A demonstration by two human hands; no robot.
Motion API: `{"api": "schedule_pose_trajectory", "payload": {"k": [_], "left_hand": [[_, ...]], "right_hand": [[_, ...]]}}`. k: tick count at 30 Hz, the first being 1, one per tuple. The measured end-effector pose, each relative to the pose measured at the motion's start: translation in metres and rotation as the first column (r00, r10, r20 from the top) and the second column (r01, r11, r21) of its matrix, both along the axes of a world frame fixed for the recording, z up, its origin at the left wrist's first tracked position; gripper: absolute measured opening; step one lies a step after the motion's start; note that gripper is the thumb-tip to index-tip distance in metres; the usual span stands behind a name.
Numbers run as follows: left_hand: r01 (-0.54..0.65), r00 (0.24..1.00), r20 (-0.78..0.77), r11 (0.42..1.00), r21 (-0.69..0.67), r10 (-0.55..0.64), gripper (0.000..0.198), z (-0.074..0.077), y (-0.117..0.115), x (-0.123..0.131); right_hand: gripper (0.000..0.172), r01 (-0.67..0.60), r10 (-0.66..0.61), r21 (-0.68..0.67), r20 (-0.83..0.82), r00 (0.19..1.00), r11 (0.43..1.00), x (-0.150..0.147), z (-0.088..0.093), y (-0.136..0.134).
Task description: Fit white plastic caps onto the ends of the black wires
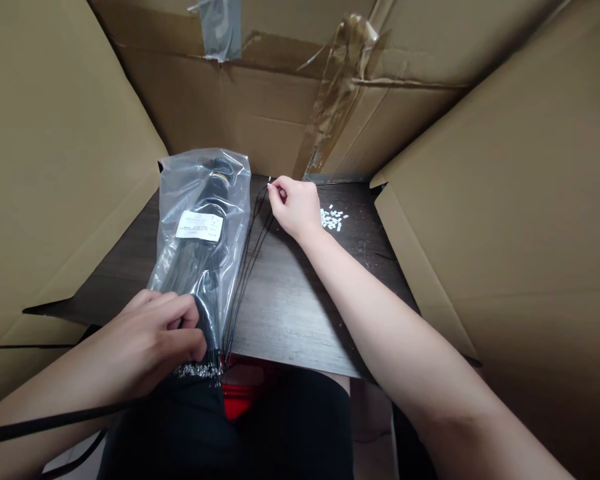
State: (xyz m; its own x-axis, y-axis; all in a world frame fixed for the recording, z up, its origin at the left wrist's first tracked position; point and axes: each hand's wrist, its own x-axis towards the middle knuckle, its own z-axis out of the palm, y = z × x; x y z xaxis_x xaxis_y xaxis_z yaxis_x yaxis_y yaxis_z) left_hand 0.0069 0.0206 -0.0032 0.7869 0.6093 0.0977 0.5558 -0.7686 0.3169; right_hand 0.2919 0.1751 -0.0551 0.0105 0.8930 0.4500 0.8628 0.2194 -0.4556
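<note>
A clear plastic bag (237, 200) with a white paper label (200, 226) lies on the left of the dark table. It holds a bundle of black cords (203, 260), whose silvery tips (197, 370) stick out at the near edge. My left hand (165, 333) rests over the near end of the bag, fingers curled; whatever is in them is hidden. At the far side, my right hand (293, 203) pinches the end of a thin black cord (250, 257), a small white piece showing at its fingertips. The cord runs back along the bag to the near edge.
Small white pieces (333, 218) lie in a loose pile right of my right hand. Cardboard walls stand on the left (55, 147), at the back (260, 100) and on the right (520, 200). A black strap (55, 420) crosses my left forearm.
</note>
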Motion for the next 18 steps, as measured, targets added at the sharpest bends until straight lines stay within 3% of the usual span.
{"api": "schedule_pose_trajectory", "payload": {"k": [9,18], "left_hand": [[0.048,0.999,-0.016,0.979,-0.197,-0.052,0.023,0.009,0.01,0.003],[0.006,1.0,0.021,0.991,-0.135,-0.003,0.024,0.013,0.003,0.002]], "right_hand": [[0.027,-0.009,0.009,0.02,-0.014,1.0,1.0,0.001,-0.004,0.003],[0.025,-0.019,0.02,0.067,-0.018,1.0,0.998,0.002,-0.01,0.007]]}}
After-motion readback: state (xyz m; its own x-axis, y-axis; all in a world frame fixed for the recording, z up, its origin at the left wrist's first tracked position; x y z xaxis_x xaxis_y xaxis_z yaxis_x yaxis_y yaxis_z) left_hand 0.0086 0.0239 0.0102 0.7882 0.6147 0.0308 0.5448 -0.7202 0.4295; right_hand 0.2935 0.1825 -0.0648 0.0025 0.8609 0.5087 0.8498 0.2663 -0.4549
